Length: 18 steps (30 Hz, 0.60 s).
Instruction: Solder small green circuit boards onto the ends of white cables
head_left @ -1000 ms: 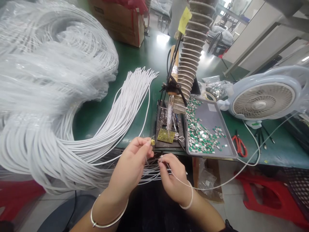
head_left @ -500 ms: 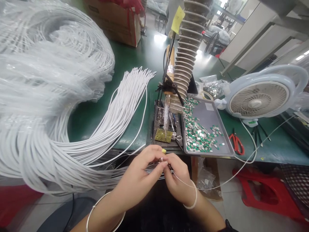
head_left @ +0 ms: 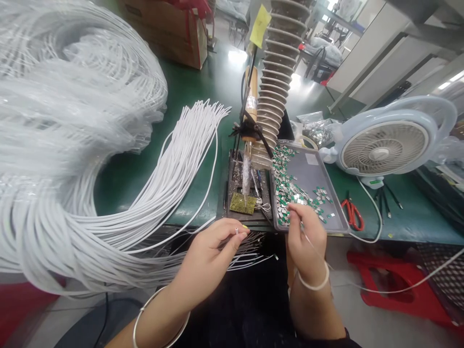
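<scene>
My left hand [head_left: 210,253] is closed in a pinch in front of the table edge. A short white cable end [head_left: 237,231] pokes up between its thumb and forefinger. To the right, my right hand [head_left: 307,239] is closed, its fingertips over the front of a grey tray [head_left: 314,175] that holds many small green-and-silver circuit boards [head_left: 284,181]. Thin solder wire [head_left: 384,292] runs from this hand off to the right. Whether a board is between its fingertips I cannot make out. Between the hands, a soldering iron [head_left: 248,166] points down at a yellowish sponge [head_left: 242,203].
A big bundle of white cables [head_left: 174,164], partly wrapped in plastic, fills the left. A ribbed duct hose [head_left: 277,82] rises behind the iron. Red-handled pliers [head_left: 353,214] and a fan [head_left: 384,150] are at right. A red stool [head_left: 387,290] stands below.
My right hand has left my left hand and moved right to the tray's front edge, with the solder wire trailing. My left hand has stayed nearly in place, holding the cable end.
</scene>
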Tool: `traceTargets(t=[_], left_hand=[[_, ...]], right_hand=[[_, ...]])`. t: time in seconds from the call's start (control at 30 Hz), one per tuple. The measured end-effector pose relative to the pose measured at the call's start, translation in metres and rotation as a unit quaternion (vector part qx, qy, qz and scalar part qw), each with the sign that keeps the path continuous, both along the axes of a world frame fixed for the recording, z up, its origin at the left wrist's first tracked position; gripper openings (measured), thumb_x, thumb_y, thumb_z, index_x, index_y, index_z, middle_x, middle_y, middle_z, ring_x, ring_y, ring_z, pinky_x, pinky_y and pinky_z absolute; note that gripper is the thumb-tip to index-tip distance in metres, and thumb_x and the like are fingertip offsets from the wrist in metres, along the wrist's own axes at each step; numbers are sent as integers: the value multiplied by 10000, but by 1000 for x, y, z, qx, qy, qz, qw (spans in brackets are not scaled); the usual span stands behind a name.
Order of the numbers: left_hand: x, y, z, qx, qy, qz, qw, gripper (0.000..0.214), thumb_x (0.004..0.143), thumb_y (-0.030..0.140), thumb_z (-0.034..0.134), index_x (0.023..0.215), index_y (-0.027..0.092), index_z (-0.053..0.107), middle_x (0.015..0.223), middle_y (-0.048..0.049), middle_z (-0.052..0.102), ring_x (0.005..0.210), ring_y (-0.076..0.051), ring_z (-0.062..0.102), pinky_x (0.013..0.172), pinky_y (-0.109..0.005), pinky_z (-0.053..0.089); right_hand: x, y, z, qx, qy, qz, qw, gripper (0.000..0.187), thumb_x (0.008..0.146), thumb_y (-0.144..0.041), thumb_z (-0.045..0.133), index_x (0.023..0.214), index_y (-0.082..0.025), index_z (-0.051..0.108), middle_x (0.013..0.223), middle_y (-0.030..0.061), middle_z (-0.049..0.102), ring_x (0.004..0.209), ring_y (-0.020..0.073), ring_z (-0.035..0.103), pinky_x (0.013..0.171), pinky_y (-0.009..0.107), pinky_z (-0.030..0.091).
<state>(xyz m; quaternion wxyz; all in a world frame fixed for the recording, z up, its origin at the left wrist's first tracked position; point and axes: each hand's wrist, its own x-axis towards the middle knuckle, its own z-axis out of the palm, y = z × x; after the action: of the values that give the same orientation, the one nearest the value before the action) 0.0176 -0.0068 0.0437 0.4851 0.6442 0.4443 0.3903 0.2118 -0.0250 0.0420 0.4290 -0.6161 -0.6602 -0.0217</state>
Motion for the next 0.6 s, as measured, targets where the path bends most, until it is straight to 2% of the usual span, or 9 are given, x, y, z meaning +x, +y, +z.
traceTargets(t=[0.1,0.27,0.4,0.6], left_hand=[[1,1,1,-17,1,-6,1000,146,825,236,546,747,212,668,811,-39,677,757,-166,618,724,-263,471],[4,3,-4,-96,-44,-3,994,114,804,271,565,766,207,651,812,-34,655,749,-164,600,700,-266,469],[7,4,-7,-194,-119,26,973,87,747,262,621,800,196,600,794,-16,627,743,-149,595,684,-262,481],[12,5,-5,-235,-158,49,958,109,713,228,646,759,195,553,754,18,594,733,-119,575,702,-243,468]], right_hand=[[17,17,1,-63,-57,-31,996,187,883,-182,416,944,-185,593,864,78,650,808,201,606,738,374,500],[28,34,-4,-159,-121,-14,980,193,840,-156,428,921,-173,602,875,98,650,834,230,589,755,388,474],[27,36,-6,-171,-146,-6,974,211,826,-146,419,938,-168,596,882,105,637,841,236,581,745,383,464],[27,32,-5,-169,-151,-27,974,184,837,-179,428,940,-151,577,862,111,617,817,237,575,716,372,462]])
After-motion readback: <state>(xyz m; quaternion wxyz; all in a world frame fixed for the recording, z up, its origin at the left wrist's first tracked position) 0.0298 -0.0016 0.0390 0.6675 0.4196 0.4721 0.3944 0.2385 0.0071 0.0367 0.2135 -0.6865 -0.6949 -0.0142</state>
